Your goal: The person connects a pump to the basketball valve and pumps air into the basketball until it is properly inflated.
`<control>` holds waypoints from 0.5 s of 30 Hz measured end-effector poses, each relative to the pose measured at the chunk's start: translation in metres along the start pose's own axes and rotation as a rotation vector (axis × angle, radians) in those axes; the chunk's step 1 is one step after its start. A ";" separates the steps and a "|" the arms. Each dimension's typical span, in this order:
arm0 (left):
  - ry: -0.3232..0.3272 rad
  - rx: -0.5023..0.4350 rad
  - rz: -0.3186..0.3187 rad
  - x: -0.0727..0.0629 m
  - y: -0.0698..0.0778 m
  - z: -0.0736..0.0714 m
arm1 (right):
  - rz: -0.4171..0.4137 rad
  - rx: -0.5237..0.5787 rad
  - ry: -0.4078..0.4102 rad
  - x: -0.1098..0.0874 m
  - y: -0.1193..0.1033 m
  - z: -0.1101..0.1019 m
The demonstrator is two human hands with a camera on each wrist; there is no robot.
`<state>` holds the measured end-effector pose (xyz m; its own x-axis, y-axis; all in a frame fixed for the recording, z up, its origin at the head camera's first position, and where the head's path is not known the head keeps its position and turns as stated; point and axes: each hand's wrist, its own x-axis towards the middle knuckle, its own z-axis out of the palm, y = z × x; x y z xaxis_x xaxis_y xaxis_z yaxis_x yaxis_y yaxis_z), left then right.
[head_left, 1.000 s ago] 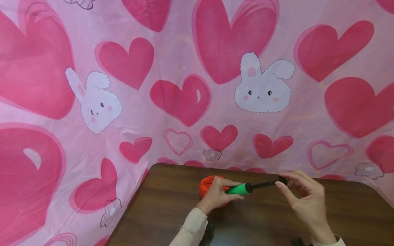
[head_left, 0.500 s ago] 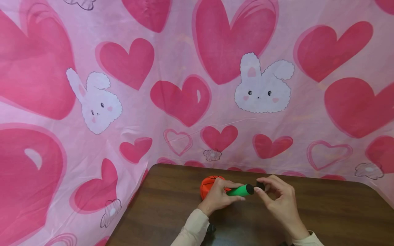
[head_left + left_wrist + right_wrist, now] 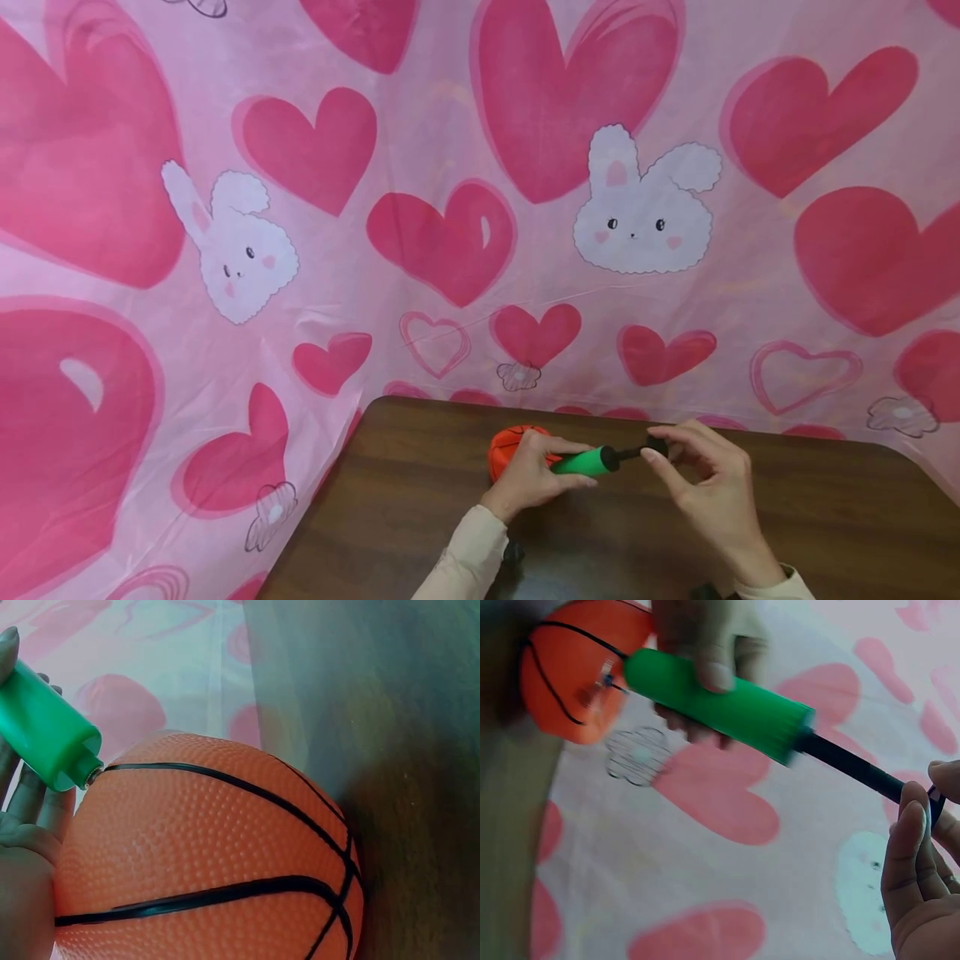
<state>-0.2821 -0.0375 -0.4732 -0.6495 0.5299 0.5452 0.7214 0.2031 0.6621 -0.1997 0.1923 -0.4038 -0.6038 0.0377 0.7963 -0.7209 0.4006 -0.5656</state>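
Note:
An orange toy basketball (image 3: 506, 454) with black lines sits on the table behind my left hand (image 3: 525, 479). This hand holds the green barrel of a hand pump (image 3: 583, 463). In the left wrist view, the pump's narrow end (image 3: 88, 772) meets the upper left of the ball (image 3: 195, 840); whether a needle goes in is hidden. My right hand (image 3: 716, 483) pinches the black handle (image 3: 657, 447) at the plunger's end. Part of the black plunger rod (image 3: 855, 765) sticks out of the barrel in the right wrist view.
A dark brown wooden table (image 3: 637, 533) lies under both hands. Small black objects (image 3: 513, 552) show near the left sleeve and by the right cuff. Pink cloth (image 3: 435, 100) with hearts and rabbits hangs behind the table's far edge.
My right hand first pushed the plunger left into the barrel, then drew it partly out to the right. The left hand and ball stayed nearly still.

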 end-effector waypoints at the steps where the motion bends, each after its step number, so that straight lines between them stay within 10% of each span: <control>1: -0.001 -0.004 -0.005 0.000 0.000 -0.001 | -0.016 0.015 0.016 0.002 -0.001 -0.003; 15: -0.010 -0.035 -0.036 -0.001 -0.001 -0.002 | -0.083 0.087 0.087 0.009 -0.004 -0.026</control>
<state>-0.2832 -0.0396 -0.4735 -0.6728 0.5306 0.5156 0.6884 0.1938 0.6989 -0.1933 0.2149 -0.3892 -0.5119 0.0886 0.8545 -0.7962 0.3245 -0.5107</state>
